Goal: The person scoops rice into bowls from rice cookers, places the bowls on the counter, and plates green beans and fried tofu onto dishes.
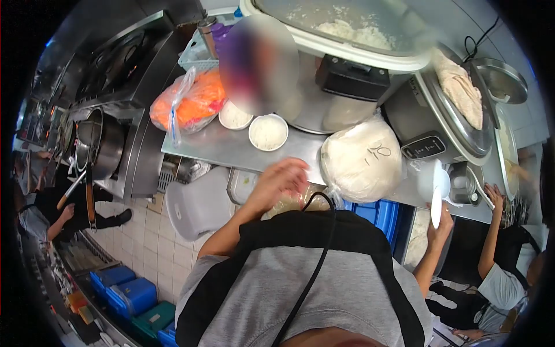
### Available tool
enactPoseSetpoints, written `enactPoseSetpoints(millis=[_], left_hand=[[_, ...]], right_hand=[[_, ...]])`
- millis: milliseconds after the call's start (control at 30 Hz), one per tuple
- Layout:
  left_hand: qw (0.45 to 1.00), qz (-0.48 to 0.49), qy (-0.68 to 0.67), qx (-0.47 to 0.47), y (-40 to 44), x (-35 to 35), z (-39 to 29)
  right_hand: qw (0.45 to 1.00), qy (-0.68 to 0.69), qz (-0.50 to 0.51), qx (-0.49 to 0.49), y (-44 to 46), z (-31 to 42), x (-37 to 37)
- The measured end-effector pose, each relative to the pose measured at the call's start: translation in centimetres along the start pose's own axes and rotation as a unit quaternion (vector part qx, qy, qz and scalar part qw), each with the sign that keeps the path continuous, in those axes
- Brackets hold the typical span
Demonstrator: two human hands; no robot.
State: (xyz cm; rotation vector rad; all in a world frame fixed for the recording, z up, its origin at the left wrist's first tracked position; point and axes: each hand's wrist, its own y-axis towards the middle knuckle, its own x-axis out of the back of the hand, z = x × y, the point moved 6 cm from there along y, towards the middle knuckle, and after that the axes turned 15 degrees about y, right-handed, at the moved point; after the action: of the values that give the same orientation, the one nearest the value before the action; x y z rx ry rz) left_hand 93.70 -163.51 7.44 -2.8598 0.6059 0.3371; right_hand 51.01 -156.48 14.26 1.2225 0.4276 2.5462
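While the right hand point(442, 218) grips a white paddle-like utensil point(435, 211) near the tabletop's right front edge, we find the left hand point(283, 178) in front of the torso, loose and part-curled, blurred, nothing seen in it. Utensil's long axis runs roughly away from the body; a white cup point(442, 184) sits just past the right fingers, and we cannot tell whether they hold it too. Two bowls of white grains point(267, 132) point(236, 115) stand ahead of the left hand and slightly to its left, well apart from the utensil; left is the nearer hand. Between the hands bulges a marked plastic bag point(361, 159), closer to the left. Bare metal of the tabletop point(214, 151) shows between bowls and front edge. On the right we note tighter room: grey cooker point(404, 107) behind, steel container point(462, 185) beside the cup, co-worker's hand point(494, 195) beyond.
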Motion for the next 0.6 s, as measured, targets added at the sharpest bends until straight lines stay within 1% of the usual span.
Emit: enactPoseSetpoints(millis=[67, 100, 133, 167, 200, 267, 300, 367, 400, 433, 467, 500, 533, 600], left_hand=[[0.987, 0.150, 0.001, 0.053, 1.2, -4.4, -2.8], [0.985, 0.162, -0.054, 0.017, 2.1, -5.9, -3.8], [0.979, 0.174, -0.109, -0.018, 2.9, -7.3, -4.7], [0.967, 0.185, -0.165, -0.053, 3.3, -8.0, -5.6], [0.968, 0.171, -0.174, -0.051, 3.5, -7.8, -5.7], [0.969, 0.143, -0.194, -0.048, 3.7, -7.2, -5.7], [0.955, 0.128, -0.265, -0.043, 3.5, -6.3, -5.8], [0.948, 0.078, -0.283, -0.120, 2.7, -3.6, -8.2], [0.941, 0.052, -0.293, -0.159, 2.3, -2.4, -9.6], [0.933, -0.020, -0.273, -0.234, 2.1, -0.8, -11.7], [0.914, -0.092, -0.252, -0.306, 2.1, 0.9, -14.2], [0.909, -0.092, -0.218, -0.344, 2.3, 1.7, -17.0], [0.905, -0.091, -0.194, -0.368, 3.1, 2.1, -19.6], [0.896, -0.090, -0.159, -0.405, 5.1, 2.7, -24.5]], right_hand=[[0.992, 0.128, 0.023, -0.002, 1.7, 5.1, -2.5], [0.974, 0.203, 0.048, 0.092, 2.8, 8.4, -3.9], [0.941, 0.273, 0.073, 0.186, 3.7, 11.7, -5.0], [0.923, 0.293, 0.129, 0.213, 4.8, 15.1, -6.1], [0.901, 0.310, 0.187, 0.241, 5.7, 18.1, -7.3], [0.867, 0.286, 0.261, 0.313, 6.7, 21.5, -9.6], [0.872, 0.314, 0.266, 0.265, 8.0, 22.1, -9.6], [0.873, 0.367, 0.272, 0.169, 11.1, 23.3, -9.0], [0.897, 0.351, 0.219, 0.156, 13.9, 22.9, -7.7], [0.917, 0.335, 0.167, 0.140, 16.7, 22.4, -6.4], [0.952, 0.269, 0.116, 0.084, 20.2, 22.5, -5.8], [0.980, 0.122, 0.123, 0.102, 23.2, 24.8, -5.2], [0.967, 0.121, 0.111, 0.195, 25.7, 25.9, -6.1], [0.956, -0.008, 0.124, 0.264, 30.9, 26.1, -10.1]])
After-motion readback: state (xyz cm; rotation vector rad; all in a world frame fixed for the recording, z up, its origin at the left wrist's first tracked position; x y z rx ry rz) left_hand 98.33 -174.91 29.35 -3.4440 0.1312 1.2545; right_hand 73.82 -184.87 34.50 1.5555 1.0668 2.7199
